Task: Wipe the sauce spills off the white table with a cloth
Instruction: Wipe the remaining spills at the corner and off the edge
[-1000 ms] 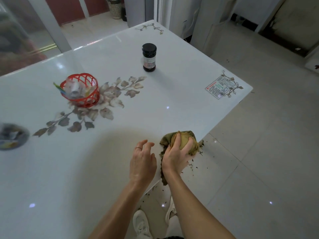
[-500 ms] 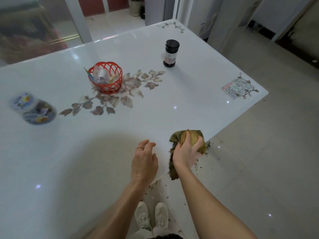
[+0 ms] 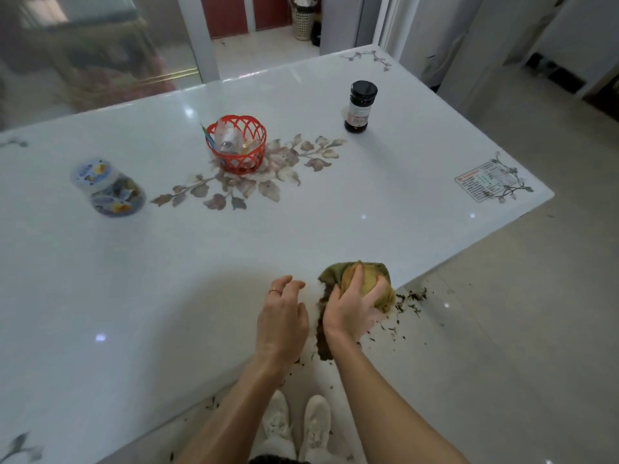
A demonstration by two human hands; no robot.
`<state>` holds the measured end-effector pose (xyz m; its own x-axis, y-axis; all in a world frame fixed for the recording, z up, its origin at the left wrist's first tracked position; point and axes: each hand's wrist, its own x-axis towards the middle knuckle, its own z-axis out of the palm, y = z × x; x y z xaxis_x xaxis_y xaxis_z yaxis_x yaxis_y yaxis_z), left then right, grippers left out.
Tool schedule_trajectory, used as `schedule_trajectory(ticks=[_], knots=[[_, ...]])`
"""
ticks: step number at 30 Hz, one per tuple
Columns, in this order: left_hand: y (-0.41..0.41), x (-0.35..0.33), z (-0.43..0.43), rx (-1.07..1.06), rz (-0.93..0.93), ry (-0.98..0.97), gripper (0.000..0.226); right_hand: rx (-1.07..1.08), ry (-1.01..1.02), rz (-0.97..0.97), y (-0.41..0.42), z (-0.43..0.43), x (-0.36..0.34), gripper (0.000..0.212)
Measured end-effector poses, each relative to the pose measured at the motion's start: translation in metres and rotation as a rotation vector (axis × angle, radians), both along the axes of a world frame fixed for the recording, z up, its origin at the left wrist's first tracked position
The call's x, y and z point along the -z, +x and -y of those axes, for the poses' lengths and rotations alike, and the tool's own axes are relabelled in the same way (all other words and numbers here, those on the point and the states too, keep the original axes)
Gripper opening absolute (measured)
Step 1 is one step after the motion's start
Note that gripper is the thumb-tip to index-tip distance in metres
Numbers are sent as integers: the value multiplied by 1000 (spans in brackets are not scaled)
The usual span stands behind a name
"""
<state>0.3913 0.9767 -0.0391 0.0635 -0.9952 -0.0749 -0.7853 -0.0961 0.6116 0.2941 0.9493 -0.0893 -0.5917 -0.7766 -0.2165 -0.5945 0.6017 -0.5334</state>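
Hands: right hand point(image 3: 351, 309) grips bunched olive cloth point(image 3: 338, 271) at counter point(image 3: 301, 229) near edge; left hand point(image 3: 281, 319) beside it, loosely curled, holding nothing. Dark jar point(image 3: 359, 107) label, corner sticker point(image 3: 482, 182) (print unreadable).

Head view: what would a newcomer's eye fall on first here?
First, the right hand gripping a bunched green cloth at the near edge of the table, with the left hand open beside it. Dark debris litters the floor below. Farther back stand a red basket and a dark jar.
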Motion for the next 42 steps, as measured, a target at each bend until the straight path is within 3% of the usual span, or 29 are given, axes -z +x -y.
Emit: schedule_trajectory(ticks=[9, 26, 32, 38, 42], knots=[[24, 10, -20, -34, 33, 48, 39, 27, 115, -29, 38, -9, -4, 65], [176, 14, -68, 82, 7, 66, 40, -139, 224, -102, 189, -97, -5, 64], [226, 6, -82, 90, 92, 10, 41, -13, 256, -144, 197, -79, -9, 62], [246, 19, -107, 36, 84, 96, 43, -280, 217, -240, 267, -135, -10, 71], [256, 24, -117, -3, 104, 85, 46, -330, 168, -252, 256, -140, 5, 67]])
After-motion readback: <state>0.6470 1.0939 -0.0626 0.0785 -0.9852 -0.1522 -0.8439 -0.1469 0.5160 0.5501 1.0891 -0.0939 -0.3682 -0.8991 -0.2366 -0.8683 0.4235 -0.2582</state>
